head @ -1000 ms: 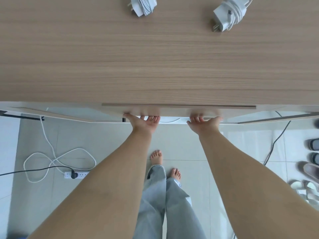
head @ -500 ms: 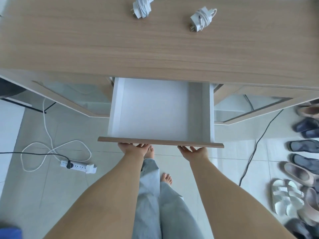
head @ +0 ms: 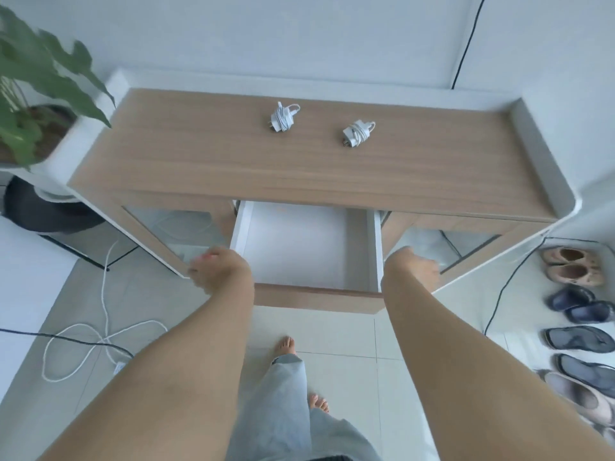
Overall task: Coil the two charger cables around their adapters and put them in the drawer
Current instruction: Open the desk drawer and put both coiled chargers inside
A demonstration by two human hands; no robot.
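At the far left a potted plant stands beside the wooden table, its soil showing in the pot. On the floor below it, a white cord lies in loose loops. The drawer under the middle of the tabletop is pulled out toward the person, and its white inside holds nothing that can be seen.

The left hand hangs just left of the drawer's near left corner, fingers loosely curled and blurred, gripping nothing. The right hand hangs just right of the drawer's near right corner, fingers bent inward, also holding nothing; neither hand touches the drawer front.

Both chargers lie on the tabletop, far from the hands, each with its cable wound round its adapter. The left charger sits near the far edge at the middle, and the right charger lies near it, a little nearer and to the right. Along the floor at the far right stands a row of shoes.
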